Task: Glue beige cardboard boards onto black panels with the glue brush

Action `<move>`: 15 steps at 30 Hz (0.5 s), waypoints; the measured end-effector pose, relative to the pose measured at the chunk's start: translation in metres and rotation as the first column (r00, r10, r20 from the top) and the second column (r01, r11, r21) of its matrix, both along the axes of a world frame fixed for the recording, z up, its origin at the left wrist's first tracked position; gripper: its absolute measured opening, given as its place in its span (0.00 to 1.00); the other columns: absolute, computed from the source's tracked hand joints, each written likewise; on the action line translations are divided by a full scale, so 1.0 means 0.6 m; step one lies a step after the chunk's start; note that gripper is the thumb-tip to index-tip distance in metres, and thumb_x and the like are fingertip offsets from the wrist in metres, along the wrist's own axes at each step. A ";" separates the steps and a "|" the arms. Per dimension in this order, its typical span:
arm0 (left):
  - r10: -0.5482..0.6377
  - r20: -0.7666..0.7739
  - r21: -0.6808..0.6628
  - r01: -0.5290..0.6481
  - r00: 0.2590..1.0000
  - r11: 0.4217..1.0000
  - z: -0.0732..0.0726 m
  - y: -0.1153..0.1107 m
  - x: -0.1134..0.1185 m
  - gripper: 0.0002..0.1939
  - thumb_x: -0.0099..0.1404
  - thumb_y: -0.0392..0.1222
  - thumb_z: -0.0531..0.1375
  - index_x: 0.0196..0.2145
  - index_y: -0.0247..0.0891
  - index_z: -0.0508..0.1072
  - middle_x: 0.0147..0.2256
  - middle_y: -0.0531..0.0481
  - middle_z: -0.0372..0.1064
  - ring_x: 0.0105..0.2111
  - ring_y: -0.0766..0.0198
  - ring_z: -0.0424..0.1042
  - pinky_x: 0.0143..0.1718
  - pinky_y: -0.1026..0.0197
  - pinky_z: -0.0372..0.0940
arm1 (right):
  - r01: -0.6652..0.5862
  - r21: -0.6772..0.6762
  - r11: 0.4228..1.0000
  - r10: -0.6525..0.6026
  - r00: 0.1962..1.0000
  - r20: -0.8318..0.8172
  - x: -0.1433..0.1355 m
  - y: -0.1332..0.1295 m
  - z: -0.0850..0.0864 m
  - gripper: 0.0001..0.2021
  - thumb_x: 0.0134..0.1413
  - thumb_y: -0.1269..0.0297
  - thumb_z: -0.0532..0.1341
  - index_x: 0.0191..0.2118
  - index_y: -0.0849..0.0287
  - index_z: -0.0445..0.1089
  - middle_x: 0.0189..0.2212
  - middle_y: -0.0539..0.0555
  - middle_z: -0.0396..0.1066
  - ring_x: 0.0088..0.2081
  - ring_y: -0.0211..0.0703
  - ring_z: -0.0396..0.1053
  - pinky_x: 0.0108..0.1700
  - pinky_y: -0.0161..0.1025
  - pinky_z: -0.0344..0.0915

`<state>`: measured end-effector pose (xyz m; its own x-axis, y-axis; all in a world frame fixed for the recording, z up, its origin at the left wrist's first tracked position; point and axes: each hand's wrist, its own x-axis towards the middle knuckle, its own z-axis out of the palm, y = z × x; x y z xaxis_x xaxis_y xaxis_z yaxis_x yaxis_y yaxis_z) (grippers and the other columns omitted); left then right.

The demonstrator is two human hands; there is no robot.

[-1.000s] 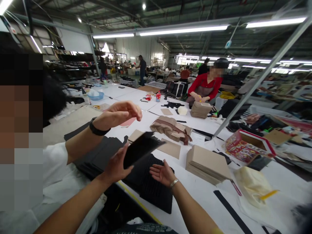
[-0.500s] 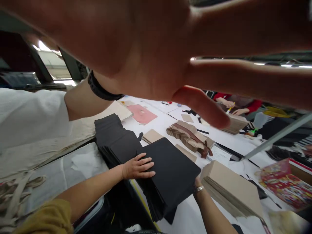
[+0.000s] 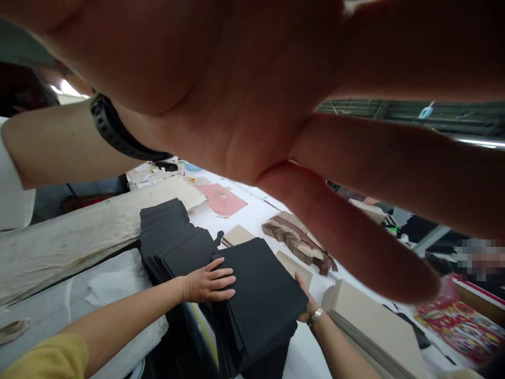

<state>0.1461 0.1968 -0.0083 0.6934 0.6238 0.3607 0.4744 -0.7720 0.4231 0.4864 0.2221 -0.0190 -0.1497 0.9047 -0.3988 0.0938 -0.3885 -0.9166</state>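
A stack of black sheets [image 3: 264, 295] lies before me. My left hand [image 3: 209, 282] rests on its left part, palm down with the fingers spread. At the stack's right edge is my right hand [image 3: 305, 300], wearing a metal bracelet, its fingers along the side and partly hidden behind the sheets. More black sheets [image 3: 177, 237] lie fanned out to the left. Another person's hand [image 3: 252, 95], with a black wristband, reaches in from the left very close to the camera and covers the upper view.
Beige boards [image 3: 374, 326] are stacked at the right, near a colourful box [image 3: 461, 321]. Brown-beige bundled pieces [image 3: 294, 237] and a pink sheet [image 3: 223, 200] lie farther back on the white table [image 3: 209, 218]. Pale cloth [image 3: 79, 237] extends at the left.
The other person's hand has come lower and covers more of the view. My right hand shows more fingers at the stack's edge. The camera view has shifted slightly.
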 end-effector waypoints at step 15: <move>0.490 -0.021 -0.516 -0.429 0.871 0.741 -0.074 0.100 -0.038 0.15 0.63 0.46 0.55 0.46 0.38 0.67 0.48 0.46 0.63 0.45 0.57 0.65 0.45 0.52 0.63 | 0.034 0.101 0.994 -0.037 0.999 0.026 -0.203 -0.055 -0.145 0.17 0.43 0.55 0.55 0.37 0.58 0.71 0.29 0.57 0.74 0.35 0.52 0.72 0.35 0.45 0.68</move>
